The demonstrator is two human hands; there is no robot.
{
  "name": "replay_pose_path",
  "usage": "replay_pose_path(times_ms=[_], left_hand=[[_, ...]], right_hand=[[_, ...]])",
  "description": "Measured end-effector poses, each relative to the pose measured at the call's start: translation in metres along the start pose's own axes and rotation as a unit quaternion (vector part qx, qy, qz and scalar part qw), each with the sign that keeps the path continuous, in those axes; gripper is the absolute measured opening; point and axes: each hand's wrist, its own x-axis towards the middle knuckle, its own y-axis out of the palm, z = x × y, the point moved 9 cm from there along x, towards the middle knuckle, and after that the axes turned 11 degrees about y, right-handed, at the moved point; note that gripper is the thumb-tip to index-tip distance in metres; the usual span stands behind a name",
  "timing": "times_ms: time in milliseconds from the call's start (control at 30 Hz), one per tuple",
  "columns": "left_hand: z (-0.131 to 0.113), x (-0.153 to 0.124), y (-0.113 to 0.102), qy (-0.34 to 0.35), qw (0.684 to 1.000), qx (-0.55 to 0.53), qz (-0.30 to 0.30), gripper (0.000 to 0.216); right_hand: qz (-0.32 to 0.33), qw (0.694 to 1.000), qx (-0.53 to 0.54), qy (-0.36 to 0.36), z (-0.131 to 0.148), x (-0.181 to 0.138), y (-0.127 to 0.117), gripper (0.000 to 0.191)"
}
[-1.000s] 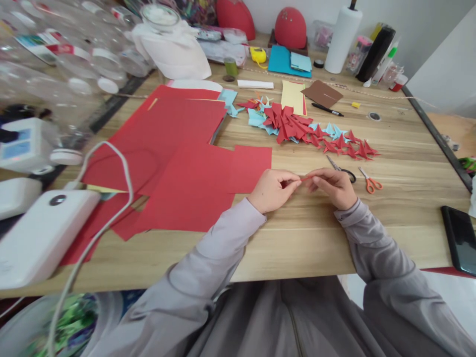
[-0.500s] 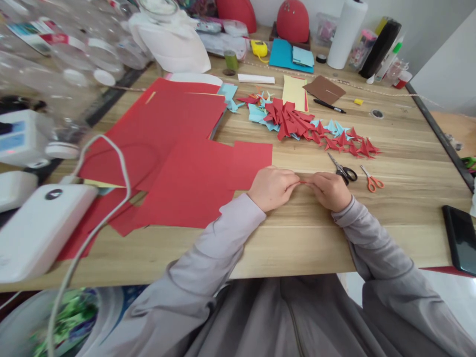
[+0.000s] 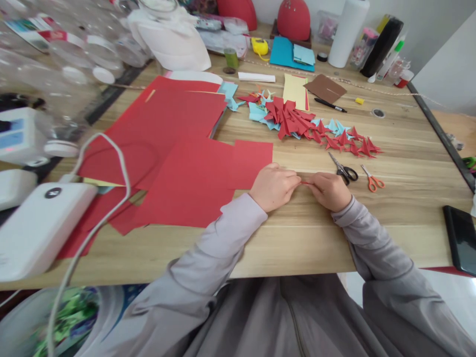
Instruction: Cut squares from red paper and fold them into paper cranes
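My left hand [image 3: 274, 186] and my right hand [image 3: 329, 190] rest side by side on the wooden table [image 3: 305, 243], fingers curled and meeting. Between the fingertips shows a small piece of red paper [image 3: 305, 182], pinched by both hands and mostly hidden. Large red paper sheets [image 3: 178, 148] lie just left of my left hand. Black-handled scissors [image 3: 344, 169] and orange-handled scissors [image 3: 371, 180] lie just beyond my right hand. Behind them is a heap of folded red and blue paper shapes [image 3: 305, 124].
A white device with a cable [image 3: 40, 223] sits at the near left, clear plastic bottles [image 3: 74, 54] behind it. A black phone [image 3: 461, 238] lies at the right edge. At the back stand a paper-towel roll [image 3: 347, 32], blue card [image 3: 288, 52], a pen [image 3: 329, 105] and brown card [image 3: 324, 88].
My hands have drawn closer together and dropped lower onto the table; the red paper between them shows less than a second ago. Since half a second ago almost nothing has moved.
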Motion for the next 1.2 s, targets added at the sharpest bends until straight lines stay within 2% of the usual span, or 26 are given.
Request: replay_pose_path(times_ms=[267, 433, 567, 800, 1000, 1100, 1200], left_hand=[[-0.002, 0.002, -0.002, 0.014, 1.0, 0.002, 0.006, 0.028], [0.0, 0.0, -0.002, 0.014, 1.0, 0.004, -0.005, 0.028], [0.001, 0.0, -0.001, 0.013, 1.0, 0.009, -0.003, 0.028], [-0.004, 0.003, 0.003, 0.019, 1.0, -0.003, 0.014, 0.03], [0.01, -0.002, -0.002, -0.029, 0.998, -0.057, -0.016, 0.029], [0.023, -0.007, -0.005, -0.069, 0.994, -0.081, -0.033, 0.026], [0.026, -0.009, -0.004, -0.079, 0.991, -0.099, -0.035, 0.026]], right_hand=[[0.011, 0.999, 0.026, 0.022, -0.003, 0.001, -0.001, 0.025], [0.014, 0.997, 0.061, 0.039, -0.008, 0.003, -0.002, 0.017], [0.006, 0.997, 0.049, 0.058, -0.011, 0.003, -0.001, 0.019], [0.025, 0.999, 0.019, 0.01, 0.001, 0.0, 0.002, 0.023], [0.006, 1.0, 0.008, 0.008, -0.003, 0.002, -0.005, 0.028], [-0.012, 1.0, -0.006, 0.027, -0.009, 0.003, -0.01, 0.027], [-0.027, 0.999, -0.001, 0.027, -0.009, 0.004, -0.014, 0.022]])
